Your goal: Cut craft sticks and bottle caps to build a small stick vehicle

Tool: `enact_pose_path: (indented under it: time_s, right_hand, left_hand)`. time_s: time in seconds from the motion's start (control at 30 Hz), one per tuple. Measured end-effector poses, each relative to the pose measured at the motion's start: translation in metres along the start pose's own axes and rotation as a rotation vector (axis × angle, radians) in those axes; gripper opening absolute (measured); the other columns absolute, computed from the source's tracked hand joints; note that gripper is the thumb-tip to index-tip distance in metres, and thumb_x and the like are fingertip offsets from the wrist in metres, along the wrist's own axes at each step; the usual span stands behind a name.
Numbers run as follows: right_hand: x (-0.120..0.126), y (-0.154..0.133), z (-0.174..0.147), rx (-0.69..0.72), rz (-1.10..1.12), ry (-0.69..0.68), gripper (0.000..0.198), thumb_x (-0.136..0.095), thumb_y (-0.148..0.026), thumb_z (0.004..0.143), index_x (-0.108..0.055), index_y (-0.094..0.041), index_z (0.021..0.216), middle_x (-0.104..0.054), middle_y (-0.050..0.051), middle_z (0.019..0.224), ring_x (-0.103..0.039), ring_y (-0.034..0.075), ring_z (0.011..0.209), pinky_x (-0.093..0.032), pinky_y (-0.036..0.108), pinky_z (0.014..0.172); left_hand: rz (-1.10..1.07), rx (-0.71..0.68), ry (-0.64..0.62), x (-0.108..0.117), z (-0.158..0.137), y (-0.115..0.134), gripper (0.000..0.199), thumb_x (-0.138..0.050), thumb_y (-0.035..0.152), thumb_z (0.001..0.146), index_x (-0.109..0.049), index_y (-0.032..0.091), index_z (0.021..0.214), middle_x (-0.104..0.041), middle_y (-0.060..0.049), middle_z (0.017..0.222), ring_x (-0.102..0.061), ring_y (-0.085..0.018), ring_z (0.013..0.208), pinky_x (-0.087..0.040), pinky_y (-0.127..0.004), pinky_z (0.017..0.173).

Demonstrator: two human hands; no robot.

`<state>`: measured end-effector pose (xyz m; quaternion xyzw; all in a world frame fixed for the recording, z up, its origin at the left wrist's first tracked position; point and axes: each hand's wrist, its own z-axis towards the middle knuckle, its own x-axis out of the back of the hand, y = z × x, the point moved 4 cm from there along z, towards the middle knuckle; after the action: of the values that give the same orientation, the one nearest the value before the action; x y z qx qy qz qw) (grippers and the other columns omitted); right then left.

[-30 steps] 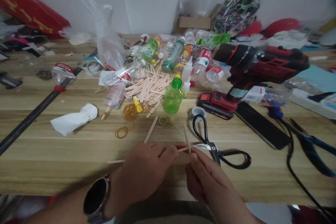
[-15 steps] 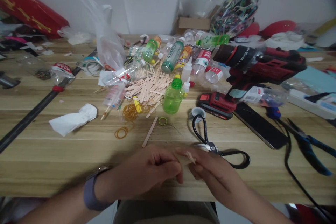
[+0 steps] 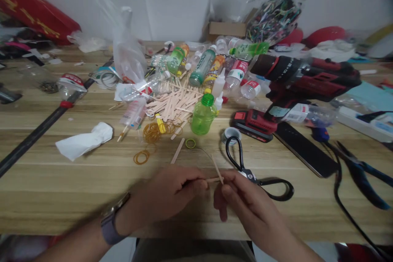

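Two thin sticks between your fingertips, both hands pinching

Your left hand point(image 3: 172, 190) pinches with thumb and forefinger; the level stick point(image 3: 214, 179) pokes out of that grip and runs across the short gap to your right fingertips. Left hand's other fingers: curled under, mostly hidden, can't tell more. Your right hand point(image 3: 251, 208) has thumb and forefinger closed on the lower end of the raised stick point(image 3: 216, 168); its free end sticks up past the fingertips, leaning left. The two sticks meet right at the right fingertips; can't tell if they're joined. Remaining right fingers hang bent below the thumb.

Both hands sit over the near part of the table point(image 3: 92, 196). Scissors point(image 3: 250, 176) lie just beyond your right hand, partly behind it. A loose flat stick point(image 3: 177, 150) lies just beyond your left. Farther out: yellow-green ring point(image 3: 190, 147), green bottle point(image 3: 204, 116) upright, rubber bands point(image 3: 152, 132), stick pile point(image 3: 175, 104).
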<state>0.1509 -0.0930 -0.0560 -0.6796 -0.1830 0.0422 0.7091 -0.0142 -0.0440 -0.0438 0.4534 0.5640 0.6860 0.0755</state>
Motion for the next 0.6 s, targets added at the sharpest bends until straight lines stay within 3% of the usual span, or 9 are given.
enact_pose_path:
  time_s: [0.13, 0.27, 0.4, 0.6]
  right_hand:
    - [-0.015, 0.019, 0.0, -0.239, 0.265, 0.077, 0.046, -0.043, -0.063, 0.101, -0.052, -0.019, 0.095, -0.055, -0.006, 0.058, -0.042, 0.006, 0.036, -0.029, 0.015, 0.035]
    - [-0.024, 0.023, 0.001, -0.364, 0.458, 0.077, 0.048, -0.049, -0.068, 0.096, -0.046, -0.021, 0.089, -0.047, -0.009, 0.046, -0.028, 0.005, 0.03, -0.017, 0.014, 0.028]
    - [-0.023, 0.011, 0.006, -0.427, 0.442, 0.105, 0.05, -0.05, -0.07, 0.094, -0.048, -0.02, 0.094, -0.04, -0.012, 0.043, -0.024, 0.005, 0.032, -0.018, 0.015, 0.031]
    - [-0.023, 0.0, 0.007, -0.345, 0.105, 0.142, 0.062, -0.039, -0.063, 0.1, -0.05, -0.011, 0.132, -0.044, -0.009, 0.046, -0.034, 0.009, 0.037, -0.027, 0.019, 0.038]
  left_hand:
    - [0.585, -0.232, 0.334, -0.007, -0.009, 0.009, 0.034, -0.031, 0.023, 0.106, -0.064, 0.017, 0.098, -0.066, -0.002, 0.077, -0.06, -0.02, 0.072, -0.041, -0.03, 0.063]
    - [0.928, -0.381, 0.513, -0.016, -0.015, 0.019, 0.036, -0.022, 0.017, 0.106, -0.057, 0.013, 0.114, -0.067, -0.003, 0.078, -0.061, -0.02, 0.066, -0.042, -0.032, 0.056]
    - [1.01, -0.369, 0.551, -0.013, -0.015, 0.024, 0.036, -0.02, 0.014, 0.105, -0.055, 0.012, 0.112, -0.066, -0.002, 0.074, -0.06, -0.02, 0.061, -0.042, -0.033, 0.053]
    - [0.935, -0.258, 0.447, -0.01, -0.014, 0.022, 0.029, -0.032, 0.009, 0.098, -0.059, 0.018, 0.104, -0.064, 0.0, 0.069, -0.06, -0.018, 0.06, -0.039, -0.029, 0.051]
